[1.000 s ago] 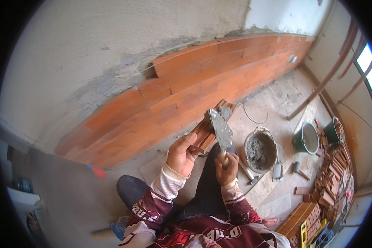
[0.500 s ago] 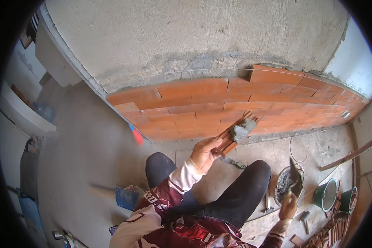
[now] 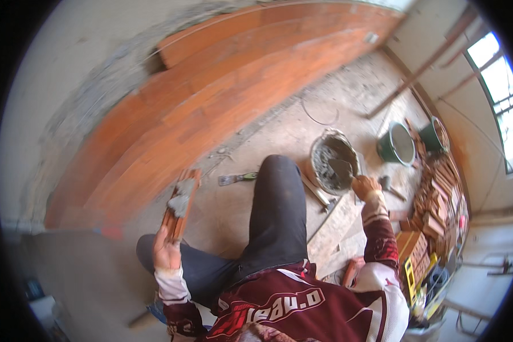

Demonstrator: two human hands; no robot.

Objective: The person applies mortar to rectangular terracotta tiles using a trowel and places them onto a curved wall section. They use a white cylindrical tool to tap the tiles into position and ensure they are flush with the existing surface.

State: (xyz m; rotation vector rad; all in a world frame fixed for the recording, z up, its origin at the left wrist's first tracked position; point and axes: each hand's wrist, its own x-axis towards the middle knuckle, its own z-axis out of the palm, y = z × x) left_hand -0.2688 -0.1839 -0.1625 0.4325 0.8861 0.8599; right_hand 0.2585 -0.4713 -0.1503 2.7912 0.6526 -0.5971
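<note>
My left hand [image 3: 166,252] is closed around the lower end of a narrow ribbed orange clay brick piece [image 3: 175,223]. A lump of grey mortar [image 3: 180,198] sits on its upper face. At the rim of a round bucket [image 3: 312,165] my right hand [image 3: 366,187] is closed on a trowel, its handle hidden by my fingers. The trowel blade [image 3: 344,169] dips into the wet grey mortar [image 3: 327,158] inside. Beyond my left hand stands the orange brick facing [image 3: 211,102] on the wall, blurred at its left part.
A scraper [image 3: 237,179] lies on the floor beside my knee, and a hammer [image 3: 320,195] lies against the bucket. Two green buckets [image 3: 395,145] stand farther right. Stacked brick pieces [image 3: 436,199], a mallet [image 3: 392,188] and a yellow level [image 3: 409,276] lie along the right side.
The view has swung right, so the wall slants and the window shows. My right hand has lowered the trowel into the mortar. The left still holds the brick piece, now more upright in view.
</note>
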